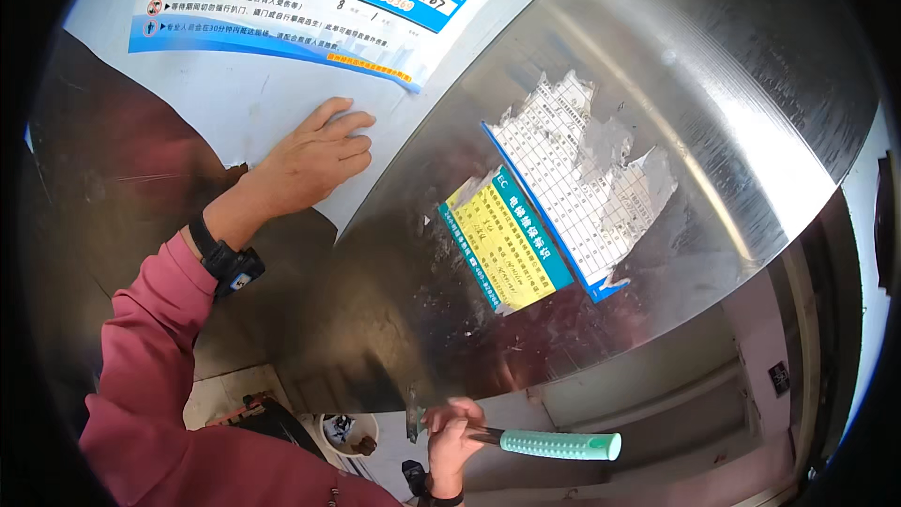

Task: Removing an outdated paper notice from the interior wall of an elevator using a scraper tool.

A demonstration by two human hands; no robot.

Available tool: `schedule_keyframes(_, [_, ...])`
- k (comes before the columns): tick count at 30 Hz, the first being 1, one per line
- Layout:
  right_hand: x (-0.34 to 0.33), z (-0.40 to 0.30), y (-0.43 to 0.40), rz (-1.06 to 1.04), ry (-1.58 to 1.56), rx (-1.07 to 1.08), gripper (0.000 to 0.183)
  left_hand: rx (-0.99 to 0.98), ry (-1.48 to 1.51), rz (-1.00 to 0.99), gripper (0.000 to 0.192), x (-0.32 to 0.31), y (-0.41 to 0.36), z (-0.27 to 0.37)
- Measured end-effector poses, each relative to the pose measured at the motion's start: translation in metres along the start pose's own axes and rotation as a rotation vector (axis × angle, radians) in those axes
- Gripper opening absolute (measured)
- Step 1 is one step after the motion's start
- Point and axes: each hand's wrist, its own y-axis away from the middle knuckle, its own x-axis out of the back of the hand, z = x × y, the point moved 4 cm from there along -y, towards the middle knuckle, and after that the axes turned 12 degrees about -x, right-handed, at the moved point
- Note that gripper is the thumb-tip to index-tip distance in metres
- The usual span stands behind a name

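My left hand (310, 155), in a red sleeve with a black wrist strap, rests with bent fingers on the pale panel just below a blue and white printed notice (281, 21). Low in the view, my right hand (450, 436) grips the metal shaft of a tool with a mint-green studded handle (559, 444); a flat metal head (412, 415) shows at its other end. Between and right of my hands, the shiny metal wall carries a torn white printed sheet (570, 190) with a blue edge and a torn yellow and green label (500, 246).
A white bucket (374, 429) with dark and pale things in it stands on the floor at the bottom. Brushed metal wall (704, 84) curves across the right, with a doorway opening (647, 394) below it. Dark metal panels lie on the left.
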Motion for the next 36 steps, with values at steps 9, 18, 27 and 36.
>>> schedule_keyframes(9, [-0.016,-0.049,-0.021,0.045,-0.033,0.272,0.009,-0.023,-0.001,-0.036,0.006,-0.008,-0.001,0.000])
schedule_keyframes(18, [-0.030,-0.171,-0.031,0.168,-0.016,1.030,0.040,-0.013,0.055,0.024,0.003,-0.005,0.006,-0.005])
schedule_keyframes(27, [-0.029,-0.127,-0.071,0.173,0.094,0.906,0.046,0.197,0.561,0.255,0.005,0.003,0.001,0.041])
schedule_keyframes(36, [-0.018,-0.120,-0.042,0.242,0.236,0.865,0.050,0.115,1.678,0.118,0.020,-0.004,-0.014,0.218])
